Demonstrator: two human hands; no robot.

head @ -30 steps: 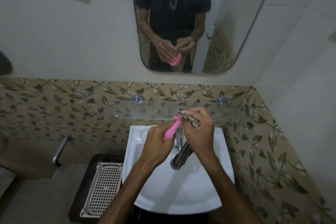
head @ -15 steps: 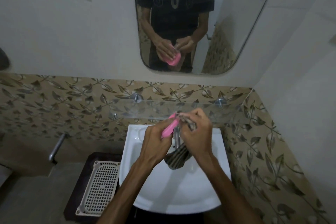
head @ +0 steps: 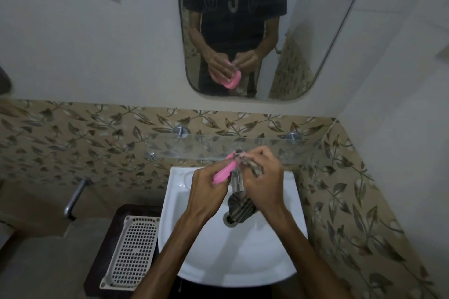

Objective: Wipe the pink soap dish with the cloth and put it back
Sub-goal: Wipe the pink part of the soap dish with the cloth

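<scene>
My left hand grips the pink soap dish, held on edge above the white basin. My right hand is closed on a striped dark-and-light cloth. It presses the cloth's upper part against the dish's far end. The loose tail of the cloth hangs down over the drain. The tap is mostly hidden behind both hands. The mirror shows the same two hands with the pink dish between them.
A glass shelf on two metal pegs runs along the leaf-patterned tiles just behind my hands. Left of the basin lies a white perforated tray on a dark stand. A metal tap juts from the left wall.
The hands stay in place over the basin while the cloth works along the dish. The cloth's hanging tail has swung and spread wider over the drain.
</scene>
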